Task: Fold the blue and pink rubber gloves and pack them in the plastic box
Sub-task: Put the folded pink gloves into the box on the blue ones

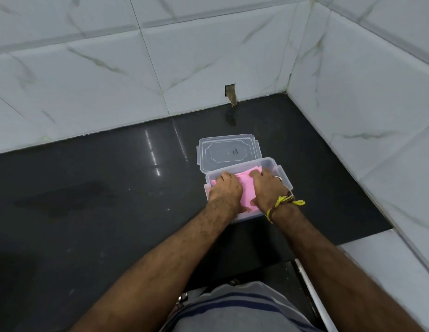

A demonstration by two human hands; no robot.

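A clear plastic box (281, 174) stands on the dark counter, right of centre. Folded pink rubber gloves (246, 188) lie inside it. My left hand (226, 189) presses flat on the left part of the pink gloves, fingers pointing away from me. My right hand (268, 188) presses on their right part; it wears a ring and a yellow thread at the wrist. Both hands sit inside the box. No blue glove shows; whatever lies under the pink ones is hidden.
The box's clear lid (227, 150) lies flat on the counter just behind the box. White marble-look tiled walls (136, 75) close the back and right sides. A rough hole in the wall (231, 93) sits behind the lid. The dark counter (89, 200) stretches left.
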